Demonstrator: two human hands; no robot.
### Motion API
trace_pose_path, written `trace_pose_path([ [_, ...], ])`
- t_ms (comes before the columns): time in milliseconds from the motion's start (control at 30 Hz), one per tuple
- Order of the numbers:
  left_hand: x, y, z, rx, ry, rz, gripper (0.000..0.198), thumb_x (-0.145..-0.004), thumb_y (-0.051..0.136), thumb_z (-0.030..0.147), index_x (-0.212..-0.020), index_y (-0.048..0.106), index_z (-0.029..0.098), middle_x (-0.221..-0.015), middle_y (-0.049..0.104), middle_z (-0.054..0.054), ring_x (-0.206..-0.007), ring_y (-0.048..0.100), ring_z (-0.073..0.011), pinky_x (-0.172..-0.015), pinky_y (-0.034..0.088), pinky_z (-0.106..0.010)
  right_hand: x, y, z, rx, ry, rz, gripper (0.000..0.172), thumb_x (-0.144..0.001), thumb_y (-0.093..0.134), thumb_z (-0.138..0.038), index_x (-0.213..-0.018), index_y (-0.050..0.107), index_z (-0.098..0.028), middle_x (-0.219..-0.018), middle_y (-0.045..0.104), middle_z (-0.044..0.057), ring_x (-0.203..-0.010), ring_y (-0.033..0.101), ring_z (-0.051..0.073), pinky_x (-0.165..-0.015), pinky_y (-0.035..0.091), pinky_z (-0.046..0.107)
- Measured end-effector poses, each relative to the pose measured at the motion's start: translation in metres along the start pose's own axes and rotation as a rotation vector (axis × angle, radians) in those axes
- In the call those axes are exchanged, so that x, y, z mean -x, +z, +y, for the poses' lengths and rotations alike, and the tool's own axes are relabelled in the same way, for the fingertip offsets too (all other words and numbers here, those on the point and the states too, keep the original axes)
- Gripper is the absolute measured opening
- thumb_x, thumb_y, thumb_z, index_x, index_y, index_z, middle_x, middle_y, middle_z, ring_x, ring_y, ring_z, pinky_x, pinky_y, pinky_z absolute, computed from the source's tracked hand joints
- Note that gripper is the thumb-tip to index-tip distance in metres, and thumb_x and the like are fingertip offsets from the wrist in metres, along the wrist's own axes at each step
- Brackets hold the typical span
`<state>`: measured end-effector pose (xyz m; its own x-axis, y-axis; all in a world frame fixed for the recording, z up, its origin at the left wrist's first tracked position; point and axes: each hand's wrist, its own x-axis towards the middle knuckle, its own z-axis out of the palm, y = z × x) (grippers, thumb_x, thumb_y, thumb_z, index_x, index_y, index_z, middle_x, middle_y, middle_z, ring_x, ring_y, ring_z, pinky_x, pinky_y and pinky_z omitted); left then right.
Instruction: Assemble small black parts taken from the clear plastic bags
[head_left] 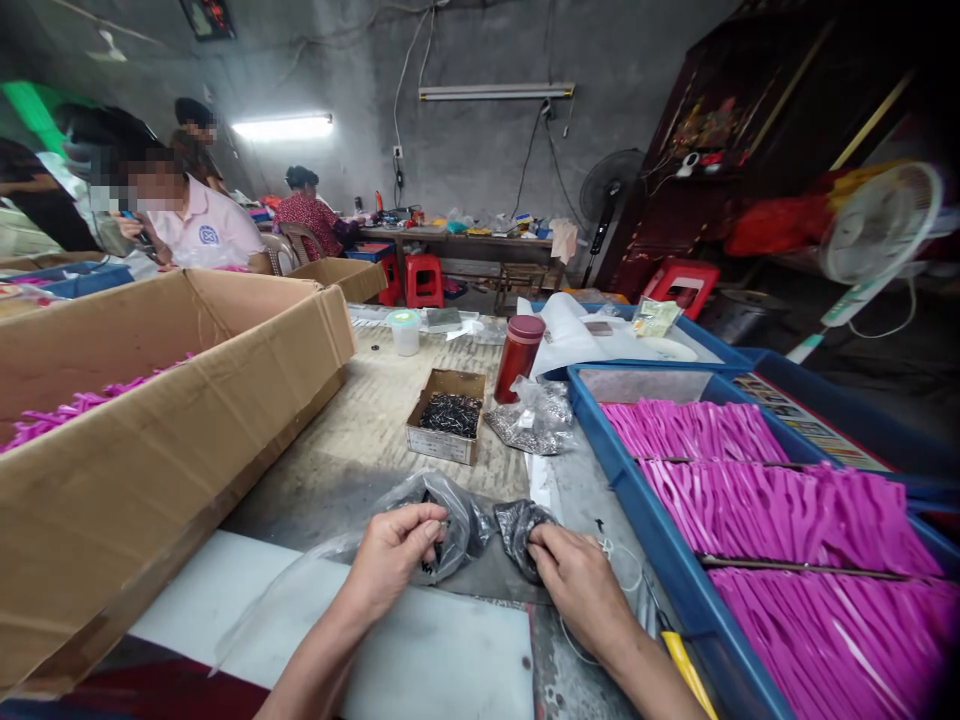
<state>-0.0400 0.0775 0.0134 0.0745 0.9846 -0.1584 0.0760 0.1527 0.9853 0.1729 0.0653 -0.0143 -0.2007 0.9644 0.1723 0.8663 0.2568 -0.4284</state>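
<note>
My left hand is closed in a pinch at the mouth of a clear plastic bag with small black parts inside. Whatever sits between its fingertips is too small to make out. My right hand has its fingers curled into a smaller dark plastic bag of small pieces, so the fingertips are hidden. Beyond both bags stands an open cardboard box of thin black metal pieces. A crumpled clear bag of small shiny parts lies to its right.
A large cardboard carton with magenta plastic pieces flanks the left. Blue crates with rows of magenta pieces line the right. A red canister and lidded tub stand behind. A white board lies in front. Several people work behind.
</note>
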Motion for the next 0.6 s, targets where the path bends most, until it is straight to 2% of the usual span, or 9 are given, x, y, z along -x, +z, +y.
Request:
trace_pose_path([
  [133,0.004,0.002,0.005,0.162,-0.081,-0.016,0.028,-0.057,0.064,0.029,-0.078,0.063,0.01,-0.063,0.062,-0.004,-0.046,0.051,-0.0086,-0.037,0.031,-0.017,0.0,0.0,-0.001,-0.025,0.017,-0.008,0.015,-0.076,0.04,-0.013,-0.072,0.052,-0.019,-0.072,0.063,0.001,-0.07,0.056,0.017,-0.064,0.034,0.029],
  [300,0.007,0.005,0.007,0.284,-0.124,-0.052,0.031,-0.054,0.068,0.03,-0.076,0.062,0.009,-0.06,0.063,-0.004,-0.044,0.051,-0.0086,-0.035,0.03,-0.016,0.001,-0.001,-0.001,-0.034,0.015,0.013,0.015,-0.075,0.04,-0.013,-0.074,0.053,-0.019,-0.073,0.063,0.002,-0.071,0.057,0.017,-0.065,0.035,0.029],
  [500,0.01,0.01,0.007,0.257,-0.139,-0.108,0.029,-0.055,0.068,0.031,-0.072,0.058,0.01,-0.062,0.064,-0.005,-0.048,0.055,-0.0118,-0.034,0.031,-0.016,0.004,-0.002,-0.001,-0.064,0.023,0.061,0.017,-0.073,0.039,-0.013,-0.073,0.054,-0.02,-0.072,0.063,0.002,-0.07,0.056,0.018,-0.064,0.037,0.029],
  [600,0.013,0.013,0.008,0.164,-0.123,-0.137,0.025,-0.059,0.064,0.033,-0.069,0.057,0.011,-0.057,0.062,-0.004,-0.043,0.05,-0.0096,-0.035,0.029,-0.017,0.006,-0.005,-0.002,-0.122,0.045,0.07,0.017,-0.073,0.039,-0.014,-0.074,0.054,-0.02,-0.073,0.062,0.003,-0.071,0.056,0.018,-0.065,0.039,0.029],
])
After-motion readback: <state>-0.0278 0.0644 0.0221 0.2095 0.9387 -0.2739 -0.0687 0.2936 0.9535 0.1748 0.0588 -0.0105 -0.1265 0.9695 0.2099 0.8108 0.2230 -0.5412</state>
